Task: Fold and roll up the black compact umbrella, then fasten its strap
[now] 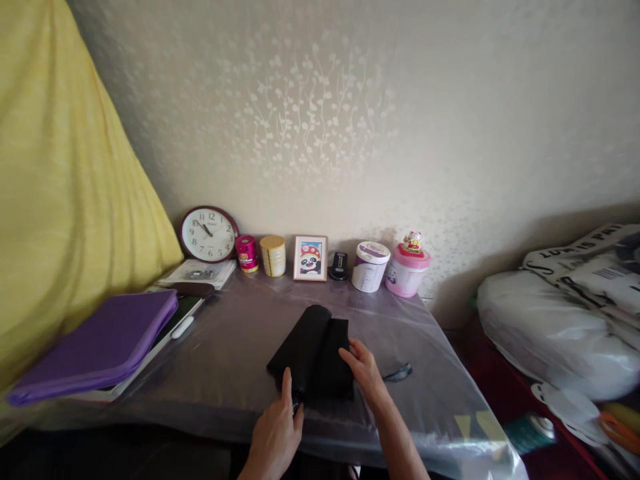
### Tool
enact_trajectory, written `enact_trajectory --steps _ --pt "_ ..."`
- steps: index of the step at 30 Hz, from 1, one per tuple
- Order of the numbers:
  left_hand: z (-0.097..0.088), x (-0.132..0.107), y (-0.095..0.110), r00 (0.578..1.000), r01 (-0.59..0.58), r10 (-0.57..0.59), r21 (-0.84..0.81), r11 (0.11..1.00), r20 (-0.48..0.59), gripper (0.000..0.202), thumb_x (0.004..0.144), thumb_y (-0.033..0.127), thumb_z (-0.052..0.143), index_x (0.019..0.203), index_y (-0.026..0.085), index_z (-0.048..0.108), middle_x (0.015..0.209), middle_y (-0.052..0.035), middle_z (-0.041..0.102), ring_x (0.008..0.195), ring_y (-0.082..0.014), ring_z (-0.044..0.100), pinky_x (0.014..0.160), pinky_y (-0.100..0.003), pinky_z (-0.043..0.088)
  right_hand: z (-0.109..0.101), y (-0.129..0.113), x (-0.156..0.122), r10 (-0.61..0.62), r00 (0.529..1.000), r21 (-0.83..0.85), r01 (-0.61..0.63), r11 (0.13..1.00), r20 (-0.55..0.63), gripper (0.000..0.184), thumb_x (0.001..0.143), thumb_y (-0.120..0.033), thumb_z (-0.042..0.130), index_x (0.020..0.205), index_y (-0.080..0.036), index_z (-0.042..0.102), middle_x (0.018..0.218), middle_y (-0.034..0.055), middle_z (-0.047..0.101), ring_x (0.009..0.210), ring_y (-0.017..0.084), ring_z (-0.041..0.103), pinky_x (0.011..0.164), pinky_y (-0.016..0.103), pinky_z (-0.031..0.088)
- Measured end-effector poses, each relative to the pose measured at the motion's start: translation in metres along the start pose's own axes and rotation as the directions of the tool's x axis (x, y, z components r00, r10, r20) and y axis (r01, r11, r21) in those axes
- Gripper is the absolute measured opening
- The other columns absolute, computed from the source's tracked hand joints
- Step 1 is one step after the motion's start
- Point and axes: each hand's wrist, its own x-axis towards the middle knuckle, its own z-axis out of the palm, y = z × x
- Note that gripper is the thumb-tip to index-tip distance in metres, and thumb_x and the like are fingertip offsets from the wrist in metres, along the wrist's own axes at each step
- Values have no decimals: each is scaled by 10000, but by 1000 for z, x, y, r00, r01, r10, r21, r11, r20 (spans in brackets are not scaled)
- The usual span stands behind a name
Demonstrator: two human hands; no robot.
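Soft black folded case (314,353) near front edge of grey plastic-covered table (225,373). Left hand (276,430) grips its near end; right hand (364,370) pinches its right side, probably steadying it.

Left hand (277,427) lower, index finger (287,388) extended; right hand (366,373) higher, fingers (358,347) bent.

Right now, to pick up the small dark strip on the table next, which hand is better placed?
Likely the right hand: the strip lies just beside its wrist. The left hand is farther off, at the near edge of the black fabric; the right would first leave its right side.
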Motion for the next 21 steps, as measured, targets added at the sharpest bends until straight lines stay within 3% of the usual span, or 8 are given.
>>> enact_trajectory --steps 3,6,11,15,21 --pt "-1 0 1 1000 7 -6 -9 1000 6 602 878 294 311 1382 121 30 892 -85 659 774 -161 621 629 -239 377 15 -19 3 88 995 74 -92 993 51 578 668 -430 589 1172 -158 509 1013 122 619 953 254 581 562 261 485" --pt "-1 0 1 1000 4 -4 -3 1000 20 599 879 283 300 1381 106 26 891 -97 658 783 -166 623 625 -238 378 34 -34 6 57 996 94 -63 994 73 577 674 -393 598 1187 -152 491 1077 139 587 1018 247 550 639 263 487" --pt "-1 1 1 1000 -6 5 16 1000 30 578 887 278 276 1380 93 39 897 -120 657 783 -179 627 622 -243 377 62 -45 15 -25 993 -1 25 1000 113 486 684 -331 586 1121 -128 526 884 79 620 765 177 596 555 235 459" --pt "-3 1 3 999 -1 0 17 1000 50 570 887 265 269 1379 79 48 911 -128 654 794 -171 625 631 -237 379 82 -46 20 -95 988 -121 110 987 126 400 698 -271 572 1076 -145 543 674 -4 589 574 116 538 514 218 419" --pt "-2 2 1 999 -2 1 18 1000 42 568 886 287 252 1377 71 68 906 -132 653 794 -185 626 631 -252 393 95 -46 21 -117 974 -334 177 926 192 410 696 -231 573 1093 -137 525 670 8 627 663 155 588 591 238 419"
